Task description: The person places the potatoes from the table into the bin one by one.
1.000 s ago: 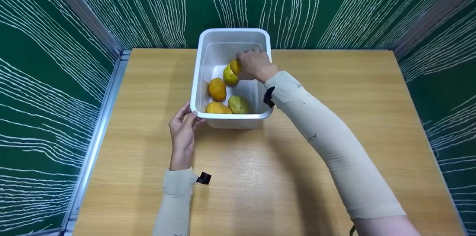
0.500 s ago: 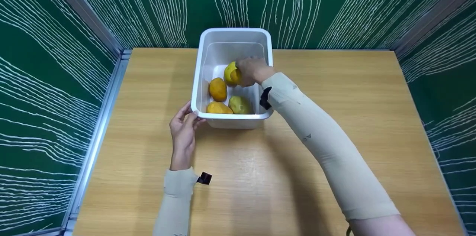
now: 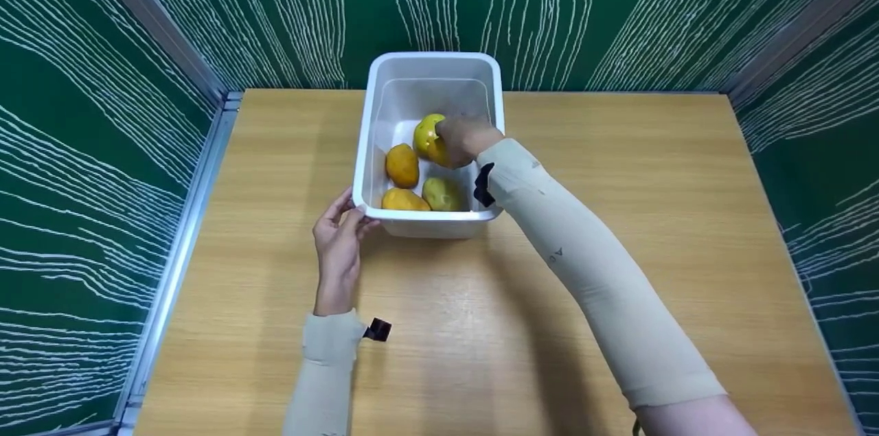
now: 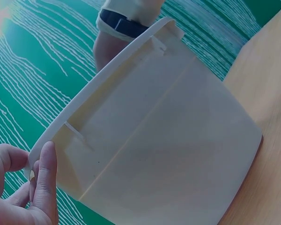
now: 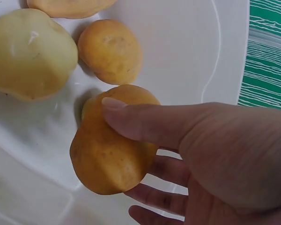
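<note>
A white plastic bin (image 3: 439, 215) stands on the table, with several yellow to orange mangoes inside. My left hand (image 3: 336, 244) pinches its rim at the near left corner; the left wrist view shows the thumb and fingers (image 4: 46, 183) on either side of the rim. Inside the bin, my right hand (image 3: 467, 139) holds an orange mango (image 5: 110, 154), thumb across its top. In the head view that mango is partly hidden by the hand, close beside a yellow-green mango (image 3: 426, 132). Nearer lie an orange mango (image 3: 402, 165), a yellow mango (image 3: 405, 200) and a pale green mango (image 3: 443, 194).
The wooden table (image 3: 618, 168) reaches out on both sides of the bin. Green panels with white wavy lines (image 3: 535, 17) rise behind and at the sides, joined by metal posts (image 3: 158, 17). A small black camera (image 3: 378, 329) sits on the left wrist.
My right hand has moved down and toward the near side inside the bin, the orange mango still in its grip. The left hand stays on the rim.
</note>
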Demonstrator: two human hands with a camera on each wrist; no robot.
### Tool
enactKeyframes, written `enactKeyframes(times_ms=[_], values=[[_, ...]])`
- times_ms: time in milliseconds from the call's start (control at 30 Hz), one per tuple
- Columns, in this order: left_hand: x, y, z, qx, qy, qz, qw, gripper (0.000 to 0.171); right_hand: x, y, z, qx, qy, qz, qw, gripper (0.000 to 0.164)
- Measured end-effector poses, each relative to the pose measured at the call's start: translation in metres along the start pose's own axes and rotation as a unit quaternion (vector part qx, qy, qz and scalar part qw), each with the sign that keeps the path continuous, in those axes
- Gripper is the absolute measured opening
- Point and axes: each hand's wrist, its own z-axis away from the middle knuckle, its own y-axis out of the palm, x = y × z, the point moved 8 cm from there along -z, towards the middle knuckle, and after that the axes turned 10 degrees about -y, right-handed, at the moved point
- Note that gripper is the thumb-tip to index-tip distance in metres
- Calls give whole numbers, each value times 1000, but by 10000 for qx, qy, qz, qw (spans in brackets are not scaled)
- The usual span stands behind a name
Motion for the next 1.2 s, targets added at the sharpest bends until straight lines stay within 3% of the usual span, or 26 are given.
enactKeyframes(times_ms=[67,300,400,633,767,1000,1200], values=[[0,0,0,25,19,-2,10000,47,-1,3,-1,-27,-29,124,9999,36],[2,0,-2,66,76,108,9999,47,-9,12,-1,-108,371,-437,9983,45],[2,0,-2,59,70,100,9999,47,-10,13,-3,-51,395,-430,9983,43],[1,0,-1,2,7,54,10000,47,-10,13,-11,-1,42,209,9998,34],[2,0,-1,-16,-1,48,10000,47,-10,13,-10,-53,54,92,9999,43],[2,0,-1,1,-45,-7,10000,47,-1,4,1,-197,43,218,9996,48],[0,-1,0,-5,34,-63,10000,47,10,-16,10,-614,-208,257,9976,46]])
